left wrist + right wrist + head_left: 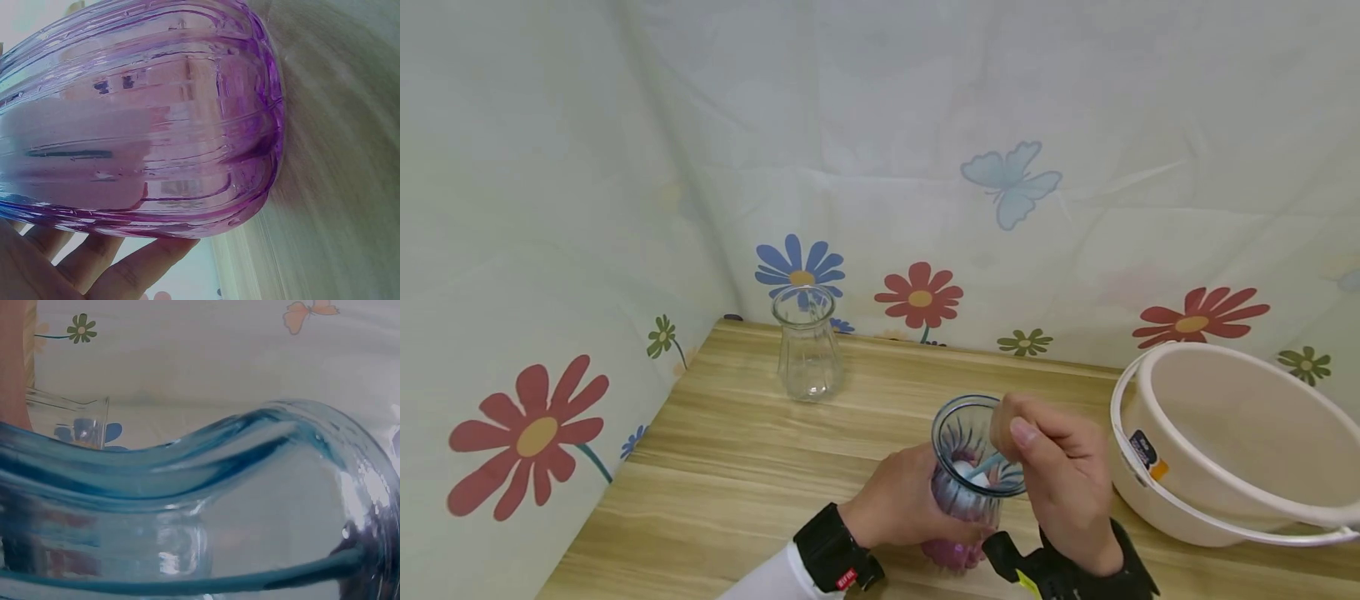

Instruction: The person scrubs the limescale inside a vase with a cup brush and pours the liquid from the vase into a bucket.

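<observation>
A ribbed glass vase (951, 552), bluish at the rim and purple at the base, leans in front of me. My left hand (895, 497) grips its side; in the left wrist view several fingers (147, 269) lie along the purple glass. Over the mouth, my right hand (1067, 479) holds the light-blue handle of a cup brush (987, 464). The brush's whitish head is inside the vase, seen through the glass. Close up in the right wrist view is the wavy blue rim (125, 478), while the right fingers are hidden there.
A clear glass vase (808, 354) stands upright at the back left of the wooden table (730, 467). To the right is a large whitish bucket (1172, 454) with its handle lowered and a label on its side. A flowered curtain (880, 125) hangs along the back and left.
</observation>
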Demonstrator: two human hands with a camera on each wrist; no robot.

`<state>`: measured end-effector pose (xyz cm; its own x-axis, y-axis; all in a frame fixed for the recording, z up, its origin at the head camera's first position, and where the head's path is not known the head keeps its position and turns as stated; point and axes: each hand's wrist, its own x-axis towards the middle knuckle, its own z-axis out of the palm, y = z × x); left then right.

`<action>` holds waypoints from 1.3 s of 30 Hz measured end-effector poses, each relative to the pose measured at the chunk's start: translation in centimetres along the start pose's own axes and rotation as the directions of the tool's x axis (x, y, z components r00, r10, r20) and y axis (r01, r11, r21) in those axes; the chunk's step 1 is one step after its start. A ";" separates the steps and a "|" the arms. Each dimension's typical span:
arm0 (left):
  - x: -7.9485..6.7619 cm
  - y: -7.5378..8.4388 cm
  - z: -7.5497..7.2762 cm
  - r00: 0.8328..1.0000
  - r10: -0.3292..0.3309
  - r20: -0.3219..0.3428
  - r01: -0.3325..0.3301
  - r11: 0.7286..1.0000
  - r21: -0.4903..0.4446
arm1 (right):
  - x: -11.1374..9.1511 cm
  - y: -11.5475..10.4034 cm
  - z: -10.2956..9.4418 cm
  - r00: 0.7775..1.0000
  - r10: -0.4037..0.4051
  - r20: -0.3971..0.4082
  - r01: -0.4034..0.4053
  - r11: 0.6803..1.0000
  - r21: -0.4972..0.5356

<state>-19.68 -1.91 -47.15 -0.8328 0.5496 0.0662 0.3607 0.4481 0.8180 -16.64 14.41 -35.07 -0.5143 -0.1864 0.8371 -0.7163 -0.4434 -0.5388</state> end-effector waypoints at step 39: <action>0.0 -0.3 0.0 1.000 -0.002 -0.014 0.002 1.000 0.019 | 0.9 -2.0 1.4 0.977 -0.198 -0.083 0.209 0.964 0.163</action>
<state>-19.76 -2.06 -47.45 -0.8390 0.5392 0.0727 0.3671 0.4624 0.8071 -15.02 13.94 -33.16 -0.3996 -0.0218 0.9164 -0.7214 -0.6093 -0.3291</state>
